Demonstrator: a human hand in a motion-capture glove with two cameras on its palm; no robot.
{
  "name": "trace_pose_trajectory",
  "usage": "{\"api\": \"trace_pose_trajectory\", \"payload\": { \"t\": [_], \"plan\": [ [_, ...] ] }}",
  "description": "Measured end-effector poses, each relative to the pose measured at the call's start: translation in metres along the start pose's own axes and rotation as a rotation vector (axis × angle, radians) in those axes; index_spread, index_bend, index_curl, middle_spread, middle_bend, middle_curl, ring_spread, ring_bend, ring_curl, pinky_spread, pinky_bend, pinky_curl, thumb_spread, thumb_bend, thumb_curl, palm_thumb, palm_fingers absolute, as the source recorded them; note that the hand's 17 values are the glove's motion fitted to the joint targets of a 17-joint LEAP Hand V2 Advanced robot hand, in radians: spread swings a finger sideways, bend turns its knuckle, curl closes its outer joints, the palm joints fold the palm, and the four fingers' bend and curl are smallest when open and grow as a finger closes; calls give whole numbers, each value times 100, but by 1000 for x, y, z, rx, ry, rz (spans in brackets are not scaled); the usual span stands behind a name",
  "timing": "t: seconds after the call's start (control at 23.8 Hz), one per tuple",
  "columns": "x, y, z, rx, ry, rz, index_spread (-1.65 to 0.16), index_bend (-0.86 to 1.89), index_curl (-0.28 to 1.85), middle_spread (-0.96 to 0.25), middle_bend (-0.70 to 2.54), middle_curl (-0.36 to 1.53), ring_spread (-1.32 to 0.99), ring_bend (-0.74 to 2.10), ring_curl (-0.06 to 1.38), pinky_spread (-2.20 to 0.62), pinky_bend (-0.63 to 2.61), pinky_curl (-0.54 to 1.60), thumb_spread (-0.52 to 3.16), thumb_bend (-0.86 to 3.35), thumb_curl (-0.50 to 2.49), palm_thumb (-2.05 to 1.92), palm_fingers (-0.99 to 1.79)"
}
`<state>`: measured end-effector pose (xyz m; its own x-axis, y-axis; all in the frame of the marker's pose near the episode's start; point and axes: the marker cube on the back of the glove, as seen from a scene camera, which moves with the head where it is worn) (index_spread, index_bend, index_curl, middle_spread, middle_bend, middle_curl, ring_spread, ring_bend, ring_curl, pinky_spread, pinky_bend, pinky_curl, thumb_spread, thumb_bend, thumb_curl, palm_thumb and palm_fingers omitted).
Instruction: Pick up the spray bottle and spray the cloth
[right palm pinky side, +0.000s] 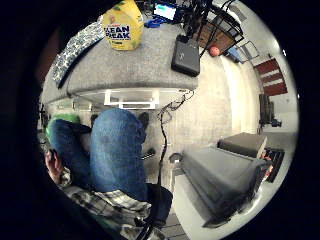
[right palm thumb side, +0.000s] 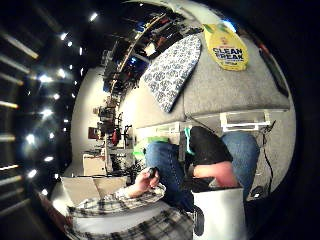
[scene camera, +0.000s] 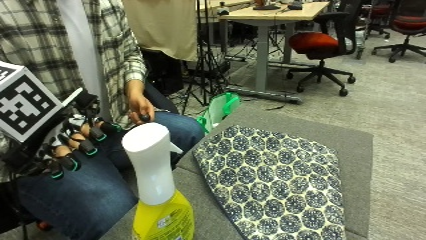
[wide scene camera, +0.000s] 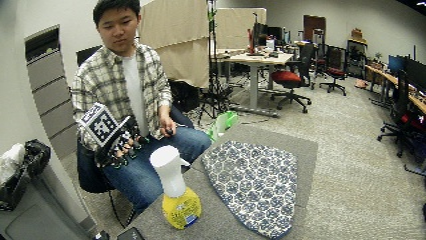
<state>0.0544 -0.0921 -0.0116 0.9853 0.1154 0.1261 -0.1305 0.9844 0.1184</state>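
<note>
1. The right hand (scene camera: 70, 142) grasps nothing: its fingers hang relaxed and a little bent, at the left edge of the outside view, above the person's thigh. It is near the bottle but apart from it, so I judge the reach has not begun.
2. The spray bottle (scene camera: 156, 192) stands upright at the lower middle of the frame, on the grey table (scene camera: 346, 145). Its white spray head is at the height of the hand, probably convenient for taking it by the neck.
3. The cloth (scene camera: 276, 177), blue and white with a round pattern, lies flat in the lower right part, just beside the bottle. Spread like this, it offers a wide surface for the spray.
4. The bare left hand (scene camera: 141, 107) rests on the person's knee in the middle left and holds a small dark thing; what it is I cannot tell.
5. A green object (scene camera: 223, 109) shows behind the table edge, near the centre.
</note>
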Motion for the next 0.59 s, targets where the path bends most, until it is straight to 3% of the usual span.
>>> {"api": "trace_pose_trajectory", "payload": {
  "t": [0.59],
  "plan": [
    [32,-94,-2,106,-219,36,-32,13,25,-2,18,23,14,40,23,19,56,22,112,8,37,64,8]
  ]
}}
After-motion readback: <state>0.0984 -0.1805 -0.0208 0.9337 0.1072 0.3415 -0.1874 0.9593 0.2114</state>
